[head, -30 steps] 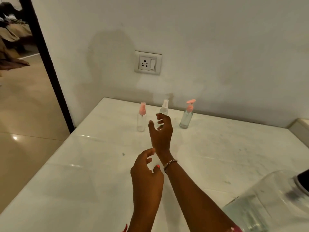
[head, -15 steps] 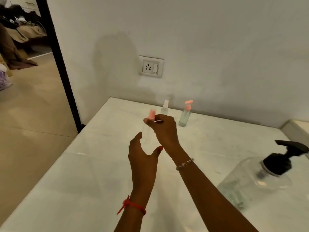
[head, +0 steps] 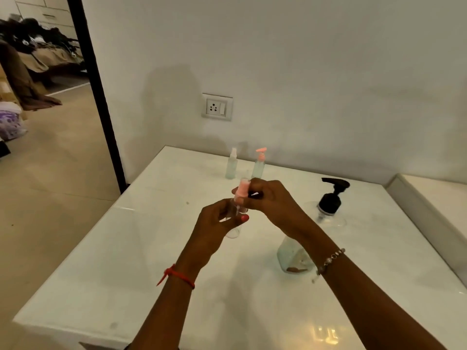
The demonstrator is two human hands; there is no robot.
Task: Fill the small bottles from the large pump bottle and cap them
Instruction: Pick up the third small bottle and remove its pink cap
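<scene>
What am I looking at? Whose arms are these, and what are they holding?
These are a person's two arms, not a machine. The picture comes from a camera worn on their head, looking down. The left hand grips a small clear plastic bottle with a pink spray top, and the fingers of the right hand pinch that top. Underneath is a shiny white table. At its back stand a small clear bottle with a white spray top and a small clear bottle with a pink pump. On the right stands a large clear bottle with a black pump.
</scene>
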